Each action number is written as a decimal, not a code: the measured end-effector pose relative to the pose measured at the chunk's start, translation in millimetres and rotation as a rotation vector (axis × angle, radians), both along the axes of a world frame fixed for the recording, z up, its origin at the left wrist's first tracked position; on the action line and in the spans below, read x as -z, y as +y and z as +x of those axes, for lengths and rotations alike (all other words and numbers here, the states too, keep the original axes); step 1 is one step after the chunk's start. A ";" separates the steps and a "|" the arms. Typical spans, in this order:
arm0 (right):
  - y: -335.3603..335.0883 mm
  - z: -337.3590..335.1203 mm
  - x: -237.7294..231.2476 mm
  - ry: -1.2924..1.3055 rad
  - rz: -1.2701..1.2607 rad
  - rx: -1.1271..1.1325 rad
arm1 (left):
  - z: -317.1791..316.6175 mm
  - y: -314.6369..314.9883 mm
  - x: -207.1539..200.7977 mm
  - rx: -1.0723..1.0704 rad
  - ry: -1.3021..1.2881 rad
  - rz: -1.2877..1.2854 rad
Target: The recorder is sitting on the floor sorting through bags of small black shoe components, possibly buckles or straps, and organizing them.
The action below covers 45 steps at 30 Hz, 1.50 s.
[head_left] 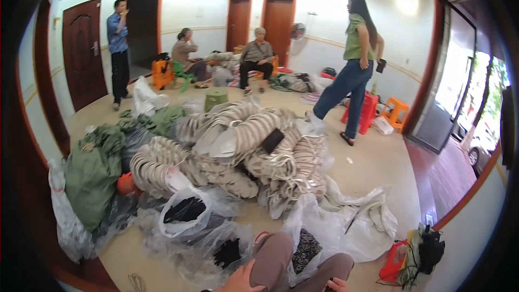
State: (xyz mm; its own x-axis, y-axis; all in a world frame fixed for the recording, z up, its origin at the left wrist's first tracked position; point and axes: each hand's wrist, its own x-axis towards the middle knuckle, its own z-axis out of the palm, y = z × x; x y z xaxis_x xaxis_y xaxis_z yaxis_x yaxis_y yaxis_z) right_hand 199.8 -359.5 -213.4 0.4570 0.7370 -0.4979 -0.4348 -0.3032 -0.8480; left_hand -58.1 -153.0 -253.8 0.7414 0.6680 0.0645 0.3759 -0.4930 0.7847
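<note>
My left hand (241, 279) lies against my left thigh at the bottom edge, fingers apart and nothing seen in it. Close to my right thigh, my right hand (339, 285) is closed on a small dark thing, too little of which shows to name. Between my legs stands a clear plastic bag (309, 211) holding a mass of small black-and-white speckled pieces (306, 250). Left of my knee, black strip-like pieces (185, 209) fill another open plastic bag (172, 229), and more black pieces (227, 252) lie on plastic nearby.
Ahead rises a large heap of bundled beige looped pieces (238, 135). Green sacks (92, 178) stand at left, a white sack (373, 216) at right. A standing person (357, 59) is beside red stools (367, 111); three others are farther back. Bags (413, 257) lie right.
</note>
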 end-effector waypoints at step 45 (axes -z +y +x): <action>101.0 -119.4 -7.3 -1.359 0.296 -0.185 | 28.8 -36.7 -31.4 -0.014 -0.427 -0.276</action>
